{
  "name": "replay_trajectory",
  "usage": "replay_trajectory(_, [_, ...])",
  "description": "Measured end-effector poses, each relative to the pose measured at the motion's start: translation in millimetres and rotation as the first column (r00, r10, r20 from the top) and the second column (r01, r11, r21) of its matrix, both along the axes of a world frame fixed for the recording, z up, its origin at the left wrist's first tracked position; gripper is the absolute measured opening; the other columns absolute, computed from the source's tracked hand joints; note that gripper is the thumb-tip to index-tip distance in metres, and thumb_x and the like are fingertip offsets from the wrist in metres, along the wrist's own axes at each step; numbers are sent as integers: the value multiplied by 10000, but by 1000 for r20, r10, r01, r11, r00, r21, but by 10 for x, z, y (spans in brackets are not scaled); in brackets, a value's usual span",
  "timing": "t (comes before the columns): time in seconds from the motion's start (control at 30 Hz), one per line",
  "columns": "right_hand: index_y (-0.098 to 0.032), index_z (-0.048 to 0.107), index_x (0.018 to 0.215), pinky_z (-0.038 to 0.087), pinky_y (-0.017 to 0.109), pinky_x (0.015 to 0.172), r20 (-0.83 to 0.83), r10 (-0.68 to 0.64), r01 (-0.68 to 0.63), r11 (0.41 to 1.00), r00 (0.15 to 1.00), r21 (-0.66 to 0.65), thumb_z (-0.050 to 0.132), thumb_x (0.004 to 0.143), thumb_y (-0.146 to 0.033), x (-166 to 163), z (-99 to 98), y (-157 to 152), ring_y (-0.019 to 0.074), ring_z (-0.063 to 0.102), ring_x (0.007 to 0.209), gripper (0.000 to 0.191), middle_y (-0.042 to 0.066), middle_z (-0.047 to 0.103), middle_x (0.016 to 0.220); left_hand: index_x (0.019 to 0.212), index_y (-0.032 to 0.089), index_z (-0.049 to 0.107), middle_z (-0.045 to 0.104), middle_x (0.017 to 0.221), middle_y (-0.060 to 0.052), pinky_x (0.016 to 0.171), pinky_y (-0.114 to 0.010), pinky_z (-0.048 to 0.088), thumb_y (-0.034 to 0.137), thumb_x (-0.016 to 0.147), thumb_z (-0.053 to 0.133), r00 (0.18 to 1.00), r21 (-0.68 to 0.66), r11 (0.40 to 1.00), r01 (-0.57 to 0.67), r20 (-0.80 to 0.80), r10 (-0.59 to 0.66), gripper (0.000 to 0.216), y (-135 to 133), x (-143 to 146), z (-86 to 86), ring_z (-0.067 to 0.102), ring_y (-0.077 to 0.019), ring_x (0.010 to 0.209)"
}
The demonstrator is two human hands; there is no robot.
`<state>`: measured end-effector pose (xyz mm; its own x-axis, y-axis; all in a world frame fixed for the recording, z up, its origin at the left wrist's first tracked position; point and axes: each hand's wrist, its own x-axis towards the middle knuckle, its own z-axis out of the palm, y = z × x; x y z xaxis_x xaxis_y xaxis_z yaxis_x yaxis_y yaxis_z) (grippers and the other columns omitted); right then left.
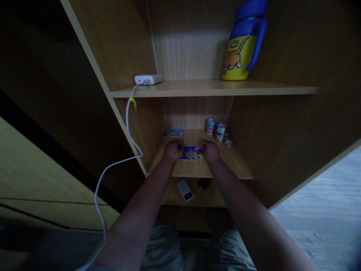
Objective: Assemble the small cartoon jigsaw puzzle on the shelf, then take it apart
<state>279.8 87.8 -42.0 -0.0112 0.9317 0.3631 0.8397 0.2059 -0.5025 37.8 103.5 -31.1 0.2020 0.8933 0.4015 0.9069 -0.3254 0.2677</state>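
A small blue cartoon picture [194, 153], with a yellow figure near its lower right, lies flat on the middle shelf between my hands. My left hand [172, 150] is closed at the left edge of the picture, its fingers curled and covering part of that side. At the upper right corner is my right hand [211, 151], with thumb and fingertips pinched together. What either hand holds is too small and dim to make out. Farther back on the same shelf lies a second cartoon picture [174, 132].
Two small printed cans [210, 126] [220, 132] and round metal lids [228, 142] stand at the back right. A yellow-blue mug [238, 52] and white device [148, 79] with a cable [128, 124] are above. A white power bank [185, 190] and dark object [204, 183] lie below.
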Motion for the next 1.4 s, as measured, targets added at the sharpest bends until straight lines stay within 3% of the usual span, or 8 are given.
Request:
replay_trajectory(0.3, [-211, 811, 1036, 576, 363, 1040, -231, 142, -120, 987, 962, 108, 615, 954, -145, 23, -101, 65, 222, 764, 1058, 222, 77, 825, 1116, 1057, 203, 779, 774, 1166, -130, 1050, -442, 528, 246, 999, 653, 996, 139, 987, 85, 4, -87, 145, -141, 54, 122, 693, -296, 1135])
replay_trajectory(0.43, [-229, 760, 1077, 623, 385, 958, -435, 295, -264, 956, 851, 130, 669, 932, -233, -5, -149, 56, 205, 785, 960, 171, 52, 830, 1055, 1123, 215, 770, 761, 1202, -119, 1088, -477, 497, 343, 1019, 689, 981, 184, 964, 194, -16, -194, 183, -242, 120, 162, 669, -317, 1198])
replay_trajectory(0.57, [-221, 709, 1111, 641, 374, 880, -627, 371, -357, 921, 686, 154, 748, 903, -380, -74, -160, 16, 210, 790, 891, 265, 57, 827, 984, 1180, 231, 767, 750, 1214, -119, 1098, -502, 479, 477, 1013, 727, 958, 185, 940, 287, -39, -284, 300, -266, 155, 161, 651, -336, 1225])
replay_trajectory(0.63, [-218, 701, 1105, 637, 365, 888, -648, 381, -382, 912, 659, 148, 751, 893, -377, -108, -143, -11, 208, 793, 902, 269, 57, 830, 985, 1176, 238, 770, 747, 1196, -114, 1088, -500, 479, 464, 1031, 703, 949, 178, 932, 315, -42, -313, 277, -259, 158, 156, 649, -332, 1218])
replay_trajectory(0.83, [-213, 725, 1077, 625, 332, 877, -576, 349, -346, 931, 739, 120, 698, 901, -284, -130, -70, -63, 191, 786, 917, 191, 52, 832, 1000, 1050, 239, 763, 755, 1111, -92, 1042, -470, 499, 313, 1063, 619, 935, 142, 925, 353, -16, -355, 162, -225, 161, 153, 671, -294, 1137])
replay_trajectory(1.07, [-199, 751, 1040, 610, 324, 886, -477, 190, -154, 981, 858, 115, 632, 964, -258, -71, -53, -56, 185, 772, 904, 153, 63, 830, 1016, 1022, 222, 743, 746, 1099, -111, 1047, -463, 513, 277, 1057, 594, 940, 130, 933, 336, 20, -342, 163, -183, 152, 132, 670, -296, 1123])
replay_trajectory(1.27, [-209, 787, 1090, 582, 312, 947, -326, 351, -328, 936, 878, 127, 669, 982, -251, -112, -7, -103, 184, 779, 965, 165, 56, 839, 1064, 1047, 226, 730, 747, 1106, -102, 1044, -458, 510, 285, 1066, 586, 938, 125, 931, 342, 19, -347, 157, -178, 152, 113, 669, -294, 1130])
replay_trajectory(1.4, [-220, 795, 1027, 573, 314, 954, -261, 323, -307, 946, 909, 103, 639, 1001, -229, -116, 18, -115, 187, 772, 964, 159, 43, 839, 1035, 1036, 226, 729, 746, 1092, -96, 1040, -462, 502, 280, 1070, 584, 935, 121, 928, 352, 4, -355, 159, -186, 160, 114, 669, -295, 1109])
